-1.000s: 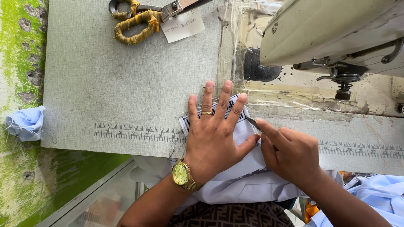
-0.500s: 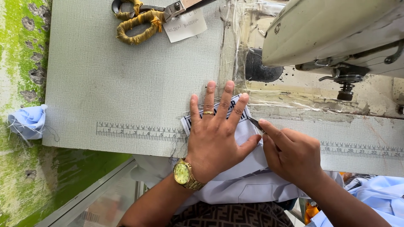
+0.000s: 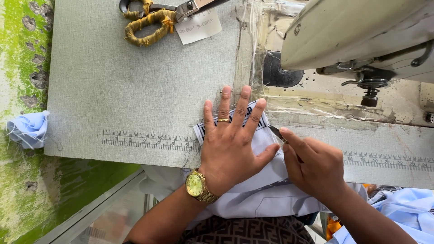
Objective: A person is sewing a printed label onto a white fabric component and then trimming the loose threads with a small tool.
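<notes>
1. The white cloth point(image 3: 266, 190) lies at the near edge of the counter point(image 3: 135, 90), its far end flat on the top just left of the sewing machine point(image 3: 361, 31) and the rest hanging off toward my lap.
2. A white patch with dark lettering point(image 3: 255, 122) sits at the cloth's far end, partly under my fingers.
3. My left hand point(image 3: 230, 149) lies flat on the cloth, fingers spread and released, pressing it down; it grips nothing. A ring is on one finger and a gold watch point(image 3: 196, 185) on the wrist.
4. My right hand point(image 3: 312, 165) is clenched around a small dark blade point(image 3: 275, 132), whose tip touches the cloth's right edge, just beside my left thumb.
5. A printed ruler strip point(image 3: 149, 140) runs along the counter's near edge, passing under the cloth.
6. At the far edge lie scissors with yellow-wrapped handles point(image 3: 149, 22), and a white paper tag point(image 3: 199, 27) just beside them.
7. A bunched pale blue rag point(image 3: 27, 129) rests off the counter's left edge, well apart from my hands.
8. More pale blue fabric point(image 3: 407, 212) lies at the lower right.
</notes>
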